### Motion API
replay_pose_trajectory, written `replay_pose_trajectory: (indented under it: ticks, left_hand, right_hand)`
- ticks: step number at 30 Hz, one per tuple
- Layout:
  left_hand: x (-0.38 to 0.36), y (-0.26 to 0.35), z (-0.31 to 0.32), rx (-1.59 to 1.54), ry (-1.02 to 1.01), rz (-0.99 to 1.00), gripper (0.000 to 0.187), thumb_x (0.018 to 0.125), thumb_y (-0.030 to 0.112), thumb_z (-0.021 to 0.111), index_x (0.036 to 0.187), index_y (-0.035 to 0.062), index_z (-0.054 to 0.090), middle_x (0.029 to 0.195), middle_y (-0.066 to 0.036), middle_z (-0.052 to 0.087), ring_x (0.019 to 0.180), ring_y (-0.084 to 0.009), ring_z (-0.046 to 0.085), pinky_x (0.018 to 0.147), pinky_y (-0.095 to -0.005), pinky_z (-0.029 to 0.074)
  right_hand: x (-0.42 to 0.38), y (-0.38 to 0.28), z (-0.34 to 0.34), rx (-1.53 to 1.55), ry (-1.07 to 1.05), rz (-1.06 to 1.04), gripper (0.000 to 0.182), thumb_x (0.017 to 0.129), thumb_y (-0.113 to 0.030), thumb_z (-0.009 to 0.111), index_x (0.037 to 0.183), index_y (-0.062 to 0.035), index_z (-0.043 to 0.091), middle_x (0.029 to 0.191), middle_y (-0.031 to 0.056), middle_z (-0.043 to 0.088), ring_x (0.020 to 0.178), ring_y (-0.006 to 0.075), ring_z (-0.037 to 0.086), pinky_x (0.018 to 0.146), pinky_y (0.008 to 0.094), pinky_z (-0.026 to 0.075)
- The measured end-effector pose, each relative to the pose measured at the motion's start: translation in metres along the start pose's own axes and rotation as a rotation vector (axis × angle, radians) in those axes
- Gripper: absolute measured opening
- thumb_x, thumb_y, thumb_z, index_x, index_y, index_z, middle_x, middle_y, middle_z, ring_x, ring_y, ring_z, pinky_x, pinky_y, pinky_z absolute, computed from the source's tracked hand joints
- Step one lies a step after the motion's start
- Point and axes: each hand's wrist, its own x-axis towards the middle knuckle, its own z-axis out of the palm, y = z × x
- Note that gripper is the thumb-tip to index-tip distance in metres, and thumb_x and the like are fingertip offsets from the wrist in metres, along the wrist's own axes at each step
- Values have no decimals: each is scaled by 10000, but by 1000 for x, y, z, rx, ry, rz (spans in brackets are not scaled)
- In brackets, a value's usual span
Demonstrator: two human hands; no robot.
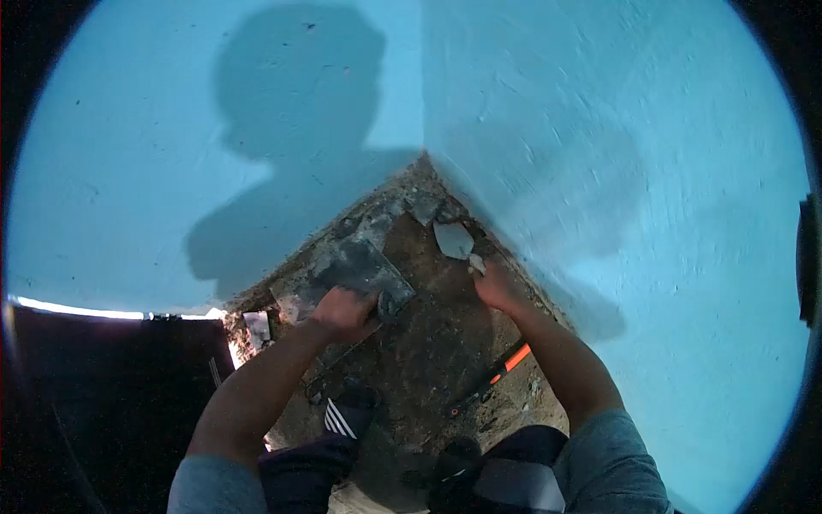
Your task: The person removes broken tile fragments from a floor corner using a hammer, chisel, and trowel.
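My right hand [497, 287] is closed around the pale handle of a pointing trowel [454, 241]. Its grey pointed blade lies close to the foot of the right-hand wall, by the corner. My left hand [344, 310] makes a fist over a flat, rectangular grey board [364, 264] smeared with dark, mortar-like material. A dark rounded end [390, 307], apparently the board's handle, sticks out past the fist; the grip underneath is hidden. The board sits low over the dirt floor [445, 334], near the left wall's base.
Two light blue walls [548, 103] meet ahead, with rough bare edging at their foot. An orange and black tool [511, 360] lies on the floor between my arms. Rubble and a light fragment [256, 328] lie at left, beside a dark area. My shoe [347, 415] is below.
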Motion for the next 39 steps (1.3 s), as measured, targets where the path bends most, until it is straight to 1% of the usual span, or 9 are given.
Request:
replay_pose_trajectory:
  ticks: [4,7,13,18,23,26,29,35,39]
  left_hand:
    - [-65,-3,-6,-146,74,-130,492,800,287,619,1224,53,529,830,-194,670,808,-377,658,730,-481,523]
    - [-128,-9,-5,-94,614,141,561,720,262,650,1227,49,536,846,-182,665,802,-374,653,719,-478,520]
    - [-216,21,-43,-151,559,1,579,650,275,696,1176,56,589,828,-155,650,784,-377,649,700,-477,514]
    - [-275,71,-71,-196,527,37,602,628,290,729,1175,78,591,851,-133,657,770,-332,668,680,-441,531]
    - [-316,120,-96,-216,330,43,611,633,279,732,1195,88,586,866,-104,658,787,-302,673,703,-422,537]
    - [-324,147,-111,-236,294,62,625,656,276,727,1232,84,579,865,-96,658,789,-290,673,722,-419,541]
    - [-322,163,-122,-189,205,52,663,657,299,742,1269,107,573,893,-98,667,820,-291,673,771,-423,540]
    - [-323,182,-120,-211,232,-27,735,628,334,786,1299,131,564,944,-118,675,879,-320,671,828,-429,533]
    - [-323,179,-112,-317,187,-126,707,631,299,782,1277,109,569,935,-120,675,846,-338,672,786,-438,541]
  right_hand:
    - [-6,-10,18,157,130,-151,518,948,-429,542,1208,19,544,1064,287,644,996,464,619,844,520,489]
    - [-30,-10,-1,23,0,34,520,954,-430,532,1241,3,542,1118,297,624,1053,450,606,884,522,475]
    - [6,-23,20,-91,50,75,485,982,-368,516,1327,-27,506,1083,248,646,992,397,636,831,519,505]
    - [-18,-3,17,102,187,-191,490,966,-367,530,1329,-39,510,1058,254,650,983,386,645,827,515,508]
    - [-48,-19,-25,-167,39,-143,502,933,-399,563,1309,-68,540,960,226,679,917,395,665,812,509,515]
    - [-63,-14,-19,-136,121,-339,498,898,-440,610,1260,-98,607,962,218,688,894,406,667,797,501,521]
    - [-74,-25,-30,71,-55,-265,501,904,-417,612,1269,-75,596,961,222,687,911,412,660,798,488,512]
    - [-44,54,26,143,-25,34,428,904,-351,613,1145,4,631,945,257,671,930,434,638,789,494,495]
    - [-35,6,0,144,164,-30,400,895,-354,607,1050,11,656,895,258,663,883,425,646,775,512,495]
